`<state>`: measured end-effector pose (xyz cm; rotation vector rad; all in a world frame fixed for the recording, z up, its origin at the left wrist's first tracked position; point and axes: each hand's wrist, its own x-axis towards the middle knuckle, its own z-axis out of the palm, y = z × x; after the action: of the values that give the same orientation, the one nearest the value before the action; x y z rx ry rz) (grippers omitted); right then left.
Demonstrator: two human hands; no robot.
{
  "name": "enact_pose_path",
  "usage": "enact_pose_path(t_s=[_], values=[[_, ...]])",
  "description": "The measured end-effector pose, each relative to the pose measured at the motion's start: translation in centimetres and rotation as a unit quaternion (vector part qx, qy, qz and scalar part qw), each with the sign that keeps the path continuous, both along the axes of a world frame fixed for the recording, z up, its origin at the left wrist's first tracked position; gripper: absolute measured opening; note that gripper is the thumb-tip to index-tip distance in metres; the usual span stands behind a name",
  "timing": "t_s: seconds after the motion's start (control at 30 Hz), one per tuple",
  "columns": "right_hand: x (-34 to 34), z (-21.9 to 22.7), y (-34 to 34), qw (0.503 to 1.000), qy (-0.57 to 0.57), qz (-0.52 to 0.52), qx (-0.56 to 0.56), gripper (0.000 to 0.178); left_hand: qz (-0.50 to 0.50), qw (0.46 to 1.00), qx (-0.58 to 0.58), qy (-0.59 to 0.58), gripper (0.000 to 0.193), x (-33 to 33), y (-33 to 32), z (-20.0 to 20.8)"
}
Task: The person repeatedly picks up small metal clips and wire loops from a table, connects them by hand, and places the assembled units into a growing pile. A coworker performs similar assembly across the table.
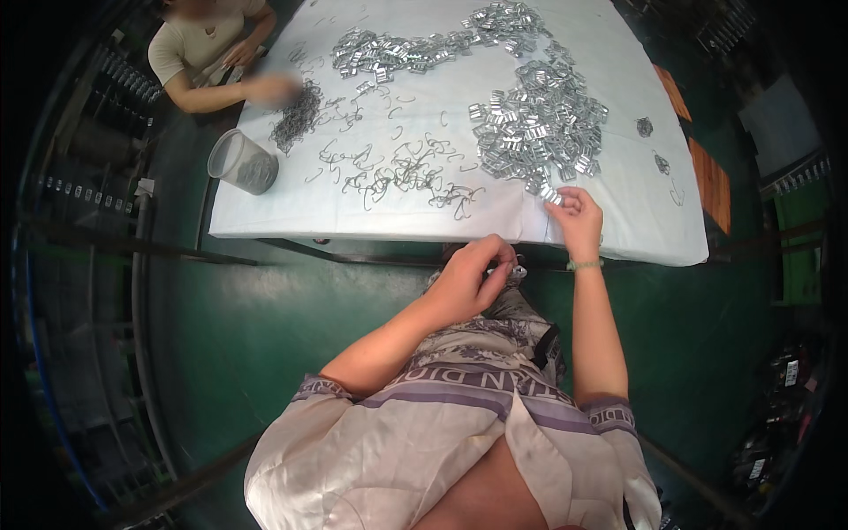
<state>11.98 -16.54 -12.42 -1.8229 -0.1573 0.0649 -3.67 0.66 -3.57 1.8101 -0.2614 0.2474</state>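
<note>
My right hand (579,223) rests at the table's near edge, its thumb and fingers pinching a shiny slotted metal buckle (549,193). That buckle is at the near tip of a large heap of similar metal buckles (539,124). Just off the table edge, above my lap, my left hand (473,278) is closed with its fingers curled in. Something silvery shows beside its fingertips, but what the hand holds is mostly hidden. Left of the heap, bent wire hooks (397,172) lie scattered over the white-covered table (353,216).
More buckles (389,53) stretch across the far side. A translucent plastic tub (243,162) with dark wire pieces stands at the left edge, near a dense pile of hooks (296,119). At the far left another person (208,53) reaches over that pile. Small wire clusters (662,163) lie right.
</note>
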Motion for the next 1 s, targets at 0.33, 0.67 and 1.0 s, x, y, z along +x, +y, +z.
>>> enact_pose_path(t_s=[0.33, 0.67, 1.0], values=[[-9.6, 8.0, 1.8, 0.976, 0.095, 0.062, 0.186, 0.023, 0.105, 0.989, 0.099, -0.020, 0.009, 0.8, -0.6, 0.3], [-10.9, 8.3, 2.0, 0.987, 0.023, 0.051, 0.154, 0.022, 0.028, 0.992, -0.023, 0.119, 0.007, 0.4, -0.2, -0.6], [-12.2, 7.5, 0.9, 0.980, -0.052, 0.077, 0.176, 0.020, -0.113, 0.977, -0.110, 0.142, 0.011, 0.5, 2.9, -0.8]])
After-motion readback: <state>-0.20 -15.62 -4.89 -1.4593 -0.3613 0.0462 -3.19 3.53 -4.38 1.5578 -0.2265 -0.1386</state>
